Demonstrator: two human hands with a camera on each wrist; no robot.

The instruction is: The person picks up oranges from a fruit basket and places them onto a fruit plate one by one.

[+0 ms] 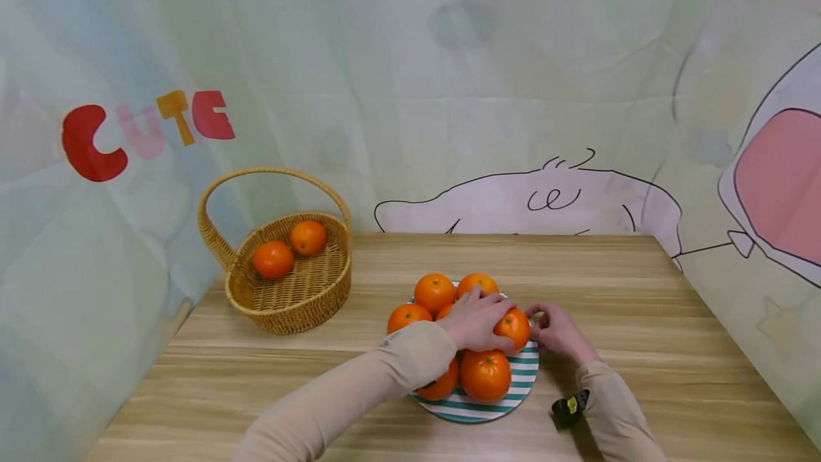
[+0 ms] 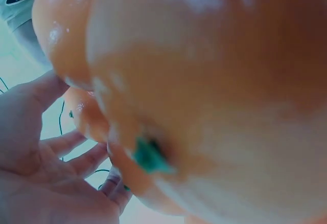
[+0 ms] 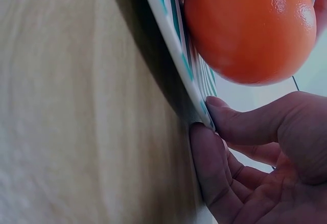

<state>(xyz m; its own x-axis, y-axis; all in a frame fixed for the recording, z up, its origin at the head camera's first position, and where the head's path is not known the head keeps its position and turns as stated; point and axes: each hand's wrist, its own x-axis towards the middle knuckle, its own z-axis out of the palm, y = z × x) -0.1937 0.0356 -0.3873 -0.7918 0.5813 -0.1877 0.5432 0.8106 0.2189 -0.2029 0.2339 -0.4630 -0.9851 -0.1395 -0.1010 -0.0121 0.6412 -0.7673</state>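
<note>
A round plate (image 1: 524, 371) with green and white stripes bears several oranges (image 1: 485, 376). Over its right side reaches my left hand (image 1: 474, 321), thumb and fingers around the orange (image 1: 513, 329) nearest the right rim. In the left wrist view that hand (image 2: 48, 168) is partly behind large, close oranges (image 2: 204, 106), its thumb against one of them. At the plate's right edge, my right hand (image 1: 556, 334) pinches the rim (image 3: 191, 83) between thumb and forefinger, as the right wrist view shows. Whether the held orange touches the plate, I cannot tell.
On the wooden table (image 1: 609, 269), back left, stands a wicker basket (image 1: 301, 309) with a tall arched handle (image 1: 276, 171). Two oranges (image 1: 274, 259) lie inside it. Printed curtains (image 1: 410, 91) close off the back and sides. A small black device (image 1: 569, 408) sits at my right wrist.
</note>
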